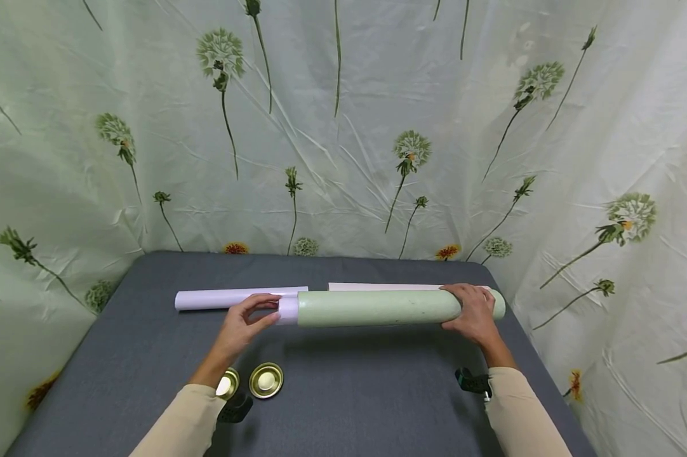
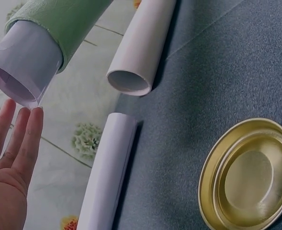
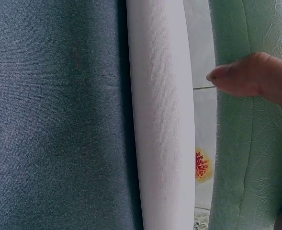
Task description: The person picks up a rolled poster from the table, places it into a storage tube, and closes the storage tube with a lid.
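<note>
A long pale green tube (image 1: 378, 310) is held level above the table, its covering wrinkled in the right wrist view. My right hand (image 1: 473, 312) grips it near its right end, the thumb (image 3: 239, 76) lying along its side. From the left end sticks a rolled sheet of pale lilac paper (image 1: 288, 311), an open roll (image 2: 28, 60) in the left wrist view. With fingertips and thumb on opposite sides of that roll's end, my left hand (image 1: 242, 325) pinches it. How far the paper reaches inside the tube is hidden.
Behind the green tube lie a pale lilac roll (image 1: 223, 299) and a whitish tube (image 1: 372, 287), partly covered by it. Two round gold-coloured metal lids (image 1: 266, 381) rest near my left forearm. A flower-printed curtain (image 1: 343, 139) hangs behind the dark grey table (image 1: 343, 400).
</note>
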The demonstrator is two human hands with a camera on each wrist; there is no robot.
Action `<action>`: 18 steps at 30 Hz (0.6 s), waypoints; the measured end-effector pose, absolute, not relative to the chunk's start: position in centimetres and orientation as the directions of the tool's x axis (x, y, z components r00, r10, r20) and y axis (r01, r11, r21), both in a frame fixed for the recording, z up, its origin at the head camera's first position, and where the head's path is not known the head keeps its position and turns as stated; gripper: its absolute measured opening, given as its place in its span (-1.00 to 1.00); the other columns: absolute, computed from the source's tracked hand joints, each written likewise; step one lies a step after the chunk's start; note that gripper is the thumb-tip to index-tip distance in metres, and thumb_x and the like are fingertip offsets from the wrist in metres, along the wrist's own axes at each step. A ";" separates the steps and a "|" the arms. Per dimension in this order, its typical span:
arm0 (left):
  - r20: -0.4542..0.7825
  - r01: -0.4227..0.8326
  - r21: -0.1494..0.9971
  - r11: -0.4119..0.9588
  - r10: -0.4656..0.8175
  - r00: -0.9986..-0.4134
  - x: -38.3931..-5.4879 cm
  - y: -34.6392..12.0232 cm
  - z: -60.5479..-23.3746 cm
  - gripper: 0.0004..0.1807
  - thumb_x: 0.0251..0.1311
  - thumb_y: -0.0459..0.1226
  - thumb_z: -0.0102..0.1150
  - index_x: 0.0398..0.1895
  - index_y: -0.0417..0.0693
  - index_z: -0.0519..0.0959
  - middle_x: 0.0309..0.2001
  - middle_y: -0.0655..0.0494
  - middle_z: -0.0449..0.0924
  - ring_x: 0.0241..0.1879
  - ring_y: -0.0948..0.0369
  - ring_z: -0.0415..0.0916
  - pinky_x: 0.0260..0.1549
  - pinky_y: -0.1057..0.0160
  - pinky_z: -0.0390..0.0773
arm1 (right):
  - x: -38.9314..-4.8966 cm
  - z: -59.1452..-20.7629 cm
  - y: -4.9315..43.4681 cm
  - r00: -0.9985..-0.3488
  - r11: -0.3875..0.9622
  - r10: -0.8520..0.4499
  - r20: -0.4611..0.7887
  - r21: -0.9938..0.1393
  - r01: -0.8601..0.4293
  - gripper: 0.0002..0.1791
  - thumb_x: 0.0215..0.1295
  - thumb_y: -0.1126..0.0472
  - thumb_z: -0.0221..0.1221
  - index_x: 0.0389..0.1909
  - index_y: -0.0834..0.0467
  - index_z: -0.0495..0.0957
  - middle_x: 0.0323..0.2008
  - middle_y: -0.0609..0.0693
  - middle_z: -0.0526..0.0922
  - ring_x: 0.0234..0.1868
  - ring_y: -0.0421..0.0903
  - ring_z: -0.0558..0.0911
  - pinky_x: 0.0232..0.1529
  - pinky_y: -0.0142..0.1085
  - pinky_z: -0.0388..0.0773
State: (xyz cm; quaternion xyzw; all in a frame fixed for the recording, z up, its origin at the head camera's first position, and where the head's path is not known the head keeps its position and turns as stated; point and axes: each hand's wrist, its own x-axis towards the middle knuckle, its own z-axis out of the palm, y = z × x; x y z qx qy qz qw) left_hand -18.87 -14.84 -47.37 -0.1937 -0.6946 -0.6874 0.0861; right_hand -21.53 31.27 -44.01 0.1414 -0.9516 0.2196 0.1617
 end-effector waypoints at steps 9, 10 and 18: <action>0.341 0.347 0.938 0.018 0.147 -0.929 -18.9 -14.0 -47.1 -0.61 0.11 -0.53 0.26 0.04 -0.46 0.50 -0.09 0.19 0.58 -0.08 0.37 0.51 -0.15 0.38 0.54 | -21.5 -44.0 31.1 -0.906 0.862 -0.196 0.376 -0.374 -0.342 -0.18 -0.54 0.37 0.59 -0.01 0.25 0.58 -0.04 0.27 0.57 0.08 0.28 0.42 0.11 0.28 -0.02; 0.337 0.343 0.939 0.019 0.147 -0.930 -18.9 -14.0 -47.1 -0.60 0.11 -0.52 0.26 0.05 -0.45 0.50 -0.08 0.16 0.59 -0.08 0.37 0.51 -0.14 0.37 0.54 | -21.5 -43.9 31.1 -0.906 0.862 -0.195 0.376 -0.375 -0.341 -0.18 -0.54 0.37 0.59 -0.01 0.25 0.58 -0.04 0.27 0.58 0.08 0.28 0.42 0.11 0.29 -0.02; 0.325 0.332 0.943 0.021 0.157 -0.933 -19.0 -13.5 -47.0 -0.59 0.10 -0.51 0.28 0.06 -0.44 0.50 -0.06 0.03 0.58 -0.07 0.34 0.51 -0.15 0.36 0.55 | -21.4 -43.8 31.0 -0.906 0.862 -0.192 0.378 -0.377 -0.340 -0.18 -0.54 0.37 0.60 -0.01 0.24 0.59 -0.04 0.26 0.58 0.08 0.27 0.42 0.12 0.28 -0.02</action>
